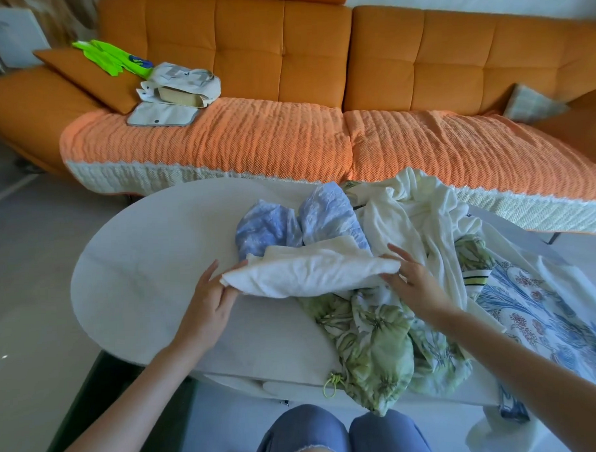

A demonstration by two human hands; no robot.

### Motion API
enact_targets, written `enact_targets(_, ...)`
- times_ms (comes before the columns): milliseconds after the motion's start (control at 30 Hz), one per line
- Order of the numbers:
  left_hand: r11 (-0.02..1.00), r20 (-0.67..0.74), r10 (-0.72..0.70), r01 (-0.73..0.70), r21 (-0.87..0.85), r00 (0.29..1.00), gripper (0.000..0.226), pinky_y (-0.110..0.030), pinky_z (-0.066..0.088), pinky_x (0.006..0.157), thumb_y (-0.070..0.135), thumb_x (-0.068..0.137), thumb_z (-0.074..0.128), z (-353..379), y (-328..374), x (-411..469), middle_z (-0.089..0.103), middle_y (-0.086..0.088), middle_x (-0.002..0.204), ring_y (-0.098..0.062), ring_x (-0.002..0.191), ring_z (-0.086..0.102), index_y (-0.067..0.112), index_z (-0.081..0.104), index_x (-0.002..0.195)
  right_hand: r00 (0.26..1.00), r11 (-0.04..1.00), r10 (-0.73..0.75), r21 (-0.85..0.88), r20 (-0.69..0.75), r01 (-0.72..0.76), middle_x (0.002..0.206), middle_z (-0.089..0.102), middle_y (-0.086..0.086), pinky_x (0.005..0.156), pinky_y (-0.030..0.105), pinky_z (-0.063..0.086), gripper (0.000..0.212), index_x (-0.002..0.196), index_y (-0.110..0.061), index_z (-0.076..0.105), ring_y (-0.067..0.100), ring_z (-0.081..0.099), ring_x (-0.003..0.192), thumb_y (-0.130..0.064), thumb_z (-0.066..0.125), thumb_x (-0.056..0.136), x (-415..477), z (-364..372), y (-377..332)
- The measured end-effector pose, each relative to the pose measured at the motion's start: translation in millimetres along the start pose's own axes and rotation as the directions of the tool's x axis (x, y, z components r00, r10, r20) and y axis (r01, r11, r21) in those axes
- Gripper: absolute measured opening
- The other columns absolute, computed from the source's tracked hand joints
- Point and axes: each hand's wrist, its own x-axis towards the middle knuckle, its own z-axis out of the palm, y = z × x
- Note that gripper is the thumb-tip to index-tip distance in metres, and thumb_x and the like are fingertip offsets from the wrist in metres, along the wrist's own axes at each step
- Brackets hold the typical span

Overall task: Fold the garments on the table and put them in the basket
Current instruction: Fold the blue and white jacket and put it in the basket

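A white garment (308,272) lies partly folded on the oval white table (149,251). My left hand (213,296) grips its left edge, fingers curled under the cloth. My right hand (410,276) rests on its right end with fingers spread, pressing down. Behind it sits a crumpled light blue garment (289,222). A green leaf-print garment (371,338) hangs over the near table edge. A large cream garment (421,218) and a blue floral-print cloth (543,315) are heaped at the right. No basket is in view.
An orange sofa (419,62) with an orange knit cover (253,139) runs behind the table. On it lie a beige bag (180,88) and a neon green item (108,56). My knees in blue trousers (341,434) are at the table's near edge.
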Motion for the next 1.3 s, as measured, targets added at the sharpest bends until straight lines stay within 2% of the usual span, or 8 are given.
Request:
enact_targets(167, 0.991, 0.178, 0.132, -0.136, 0.011, 0.975, 0.031, -0.002, 0.031, 0.091, 0.059, 0.079, 0.045, -5.4, -6.0, -7.8, 0.054, 0.013, 0.111, 0.008, 0.104, 0.048, 0.052, 0.051, 0.109, 0.985, 0.987, 0.015, -0.157, 0.170, 0.012, 0.136, 0.048, -0.003, 0.105, 0.030, 0.034, 0.076, 0.118, -0.013, 0.059, 0.012, 0.046, 0.124, -0.074, 0.047, 0.074, -9.8, 11.2, 3.5)
enact_targets(333, 0.915, 0.402, 0.207, -0.323, 0.244, 0.892, 0.086, -0.029, 0.031, 0.108, 0.044, 0.072, 0.070, -3.3, -32.6, -18.4, 0.030, 0.009, 0.144, -0.011, 0.130, 0.036, 0.032, 0.023, 0.143, 0.902, 0.902, -0.224, -0.273, 0.369, 0.336, 0.149, 0.023, -0.012, 0.113, 0.019, 0.018, 0.091, 0.145, -0.026, 0.025, 0.003, 0.023, 0.137, -0.030, 0.078, 0.071, -8.8, 18.7, 23.7)
enact_targets(600, 0.840, 0.311, 0.323, -0.422, 0.340, 0.894, 0.048, -0.018, 0.026, 0.095, 0.039, 0.081, 0.050, -7.1, -22.5, -0.9, 0.049, 0.011, 0.137, -0.003, 0.117, 0.045, 0.030, 0.050, 0.128, 0.857, 0.790, -0.414, -0.347, 0.306, 0.505, 0.152, 0.027, -0.010, 0.114, 0.038, 0.022, 0.074, 0.141, -0.022, 0.038, 0.016, 0.016, 0.143, -0.051, 0.064, 0.078, 13.7, 5.9, 21.4)
enact_targets(733, 0.882, 0.268, 0.255, -0.337, 0.328, 0.929, 0.035, -0.008, 0.015, 0.102, 0.048, 0.084, 0.044, 1.8, -33.1, 11.3, 0.041, 0.040, 0.128, 0.008, 0.123, 0.038, 0.048, 0.051, 0.119, 0.814, 0.746, -0.452, -0.345, 0.365, 0.569, 0.146, 0.040, -0.006, 0.118, 0.035, 0.012, 0.065, 0.137, -0.017, 0.045, 0.014, 0.019, 0.143, -0.043, 0.066, 0.081, 30.6, 5.9, 28.6)
enact_targets(867, 0.978, 0.079, -0.200, 0.205, -0.047, 0.976, 0.030, -0.019, 0.046, 0.087, 0.033, 0.089, 0.051, 3.4, -35.0, 31.3, 0.067, 0.000, 0.112, 0.006, 0.091, 0.059, 0.022, 0.066, 0.113, 0.956, 0.981, -0.192, 0.016, 0.220, 0.193, 0.118, 0.062, -0.014, 0.103, 0.015, 0.034, 0.033, 0.118, -0.024, 0.060, -0.010, 0.047, 0.118, -0.017, 0.065, 0.087, 40.8, 3.7, 2.1)
enact_targets(967, 0.978, -0.140, -0.203, 0.194, -0.071, 0.969, 0.049, -0.026, 0.037, 0.052, 0.041, 0.085, 0.041, -4.1, -6.3, 49.3, 0.051, -0.017, 0.054, -0.001, 0.049, 0.046, 0.001, 0.049, 0.058, 0.972, 0.887, 0.169, 0.405, 0.160, -0.221, 0.078, 0.069, -0.007, 0.068, 0.020, 0.052, 0.017, 0.090, -0.013, 0.066, 0.005, 0.066, 0.074, -0.026, 0.056, 0.092, 60.3, 8.1, -21.8)
enact_targets(1167, 0.819, -0.044, -0.570, 0.563, -0.106, 0.821, 0.075, -0.036, 0.041, 0.087, 0.064, 0.093, 0.020, 8.0, 0.8, 95.2, 0.062, -0.020, 0.112, -0.030, 0.107, 0.057, 0.005, 0.064, 0.109, 0.809, 0.773, 0.588, 0.311, -0.024, -0.553, 0.090, 0.059, 0.006, 0.078, 0.033, 0.042, 0.053, 0.107, -0.003, 0.059, 0.027, 0.057, 0.089, -0.051, 0.039, 0.095, 107.0, 50.1, -4.2)
enact_targets(1300, 0.882, -0.055, -0.472, 0.469, -0.049, 0.880, 0.056, -0.030, 0.037, 0.061, 0.060, 0.088, 0.046, 12.7, -5.1, 75.8, 0.060, -0.006, 0.078, -0.024, 0.082, 0.057, 0.005, 0.059, 0.083, 0.785, 0.757, 0.620, 0.253, 0.013, -0.602, 0.082, 0.057, 0.004, 0.081, 0.032, 0.039, 0.070, 0.101, -0.005, 0.059, 0.019, 0.054, 0.079, -0.066, 0.028, 0.090, 111.6, 46.5, -3.5)
